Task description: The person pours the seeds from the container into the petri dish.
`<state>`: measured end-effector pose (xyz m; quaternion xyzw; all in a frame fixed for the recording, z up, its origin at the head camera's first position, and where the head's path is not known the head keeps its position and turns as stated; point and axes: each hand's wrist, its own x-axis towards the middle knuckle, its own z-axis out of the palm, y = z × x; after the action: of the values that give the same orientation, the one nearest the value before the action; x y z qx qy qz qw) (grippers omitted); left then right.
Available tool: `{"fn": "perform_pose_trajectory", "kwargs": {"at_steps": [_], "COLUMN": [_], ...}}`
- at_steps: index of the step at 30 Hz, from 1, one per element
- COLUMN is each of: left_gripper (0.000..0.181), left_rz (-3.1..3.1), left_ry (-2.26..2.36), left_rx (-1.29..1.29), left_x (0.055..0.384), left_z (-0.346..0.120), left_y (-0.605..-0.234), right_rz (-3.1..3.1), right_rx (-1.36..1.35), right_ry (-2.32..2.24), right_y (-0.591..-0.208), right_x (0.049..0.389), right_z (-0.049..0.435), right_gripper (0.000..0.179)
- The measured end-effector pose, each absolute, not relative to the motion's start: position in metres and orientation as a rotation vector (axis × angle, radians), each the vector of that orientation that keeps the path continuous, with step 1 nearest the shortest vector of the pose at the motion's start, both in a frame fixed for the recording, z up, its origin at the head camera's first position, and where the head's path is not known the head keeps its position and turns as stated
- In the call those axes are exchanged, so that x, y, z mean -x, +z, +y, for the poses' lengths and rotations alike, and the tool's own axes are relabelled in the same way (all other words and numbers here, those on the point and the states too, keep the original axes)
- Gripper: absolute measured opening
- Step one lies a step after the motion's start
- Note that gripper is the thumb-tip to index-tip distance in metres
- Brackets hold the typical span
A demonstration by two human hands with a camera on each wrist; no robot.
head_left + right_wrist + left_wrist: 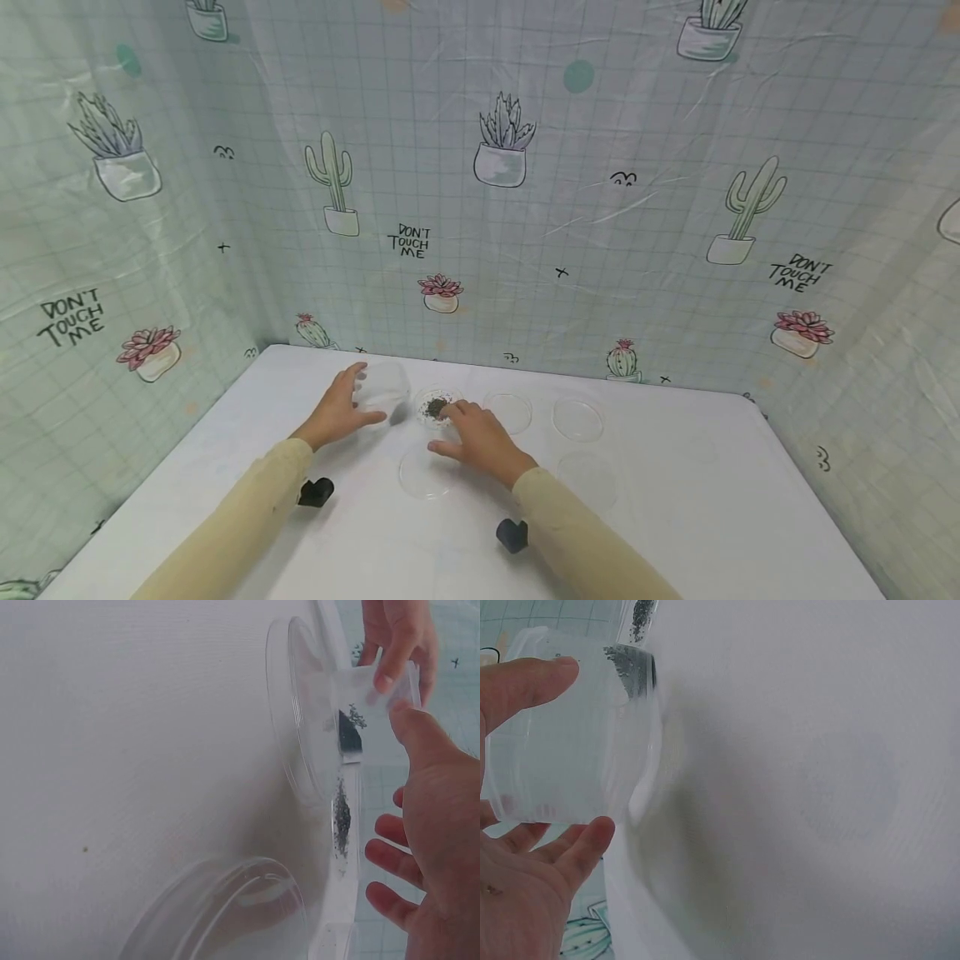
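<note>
My left hand (339, 414) holds a clear plastic container (562, 750), thumb on one side and fingers on the other. The container lies tilted, with dark dry flakes (632, 671) gathered at one lower corner. Beside it, a clear petri dish (417, 417) bears a small pile of the same dark flakes (343, 817). Over the near right edge of this dish hovers my right hand (483, 440), its fingers loosely spread and holding nothing. In the right wrist view its thumb overlaps the container's edge.
More clear round dishes lie on the white table: one (426, 497) in front of the filled dish, others (508, 433) (577, 440) to the right, another (587, 508) nearer. A patterned cloth (525, 242) rises behind. Black wrist devices (316, 492) sit under the sleeves.
</note>
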<state>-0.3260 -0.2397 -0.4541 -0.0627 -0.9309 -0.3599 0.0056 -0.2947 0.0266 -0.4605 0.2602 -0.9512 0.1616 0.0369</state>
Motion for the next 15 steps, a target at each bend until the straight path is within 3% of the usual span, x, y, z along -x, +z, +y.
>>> {"fn": "perform_pose_trajectory", "kwargs": {"at_steps": [10,15], "left_gripper": [0.111,0.103], "left_rz": [-2.98,-2.923], "left_ry": [-1.012,-0.943], "left_rx": [0.264,0.337], "left_x": [0.324,0.326], "left_z": [-0.245,-0.244], "left_y": [-0.453,-0.45], "right_rz": [-2.903,-2.895], "right_rx": [-0.89,-0.957], "right_ry": [0.533,0.505], "right_y": [-0.459,-0.458], "right_x": [0.287,0.283], "right_z": [0.029,0.03], "right_gripper": [0.064,0.067]}}
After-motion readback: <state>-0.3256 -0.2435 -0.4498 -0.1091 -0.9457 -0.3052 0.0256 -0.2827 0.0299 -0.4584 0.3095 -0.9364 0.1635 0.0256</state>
